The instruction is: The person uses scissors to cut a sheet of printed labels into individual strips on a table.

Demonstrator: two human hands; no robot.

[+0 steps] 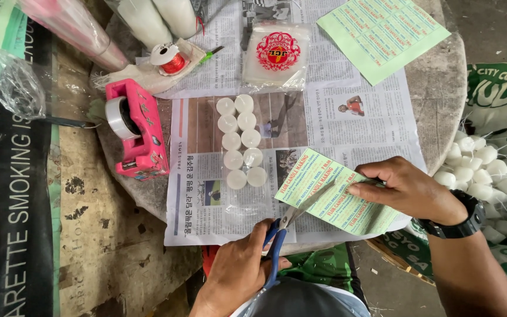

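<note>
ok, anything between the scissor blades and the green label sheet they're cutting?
Nothing visible. The scissors in the left hand already have their blades on the green label sheet, which the right hand holds above the newspaper. The white candles lie clear.

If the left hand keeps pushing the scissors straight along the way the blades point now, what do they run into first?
The left hand aims the blue-handled scissors up and to the right, blades already in the green label sheet. Straight ahead, the first thing is probably the right hand pinching that sheet, though depth is hard to judge.
</note>
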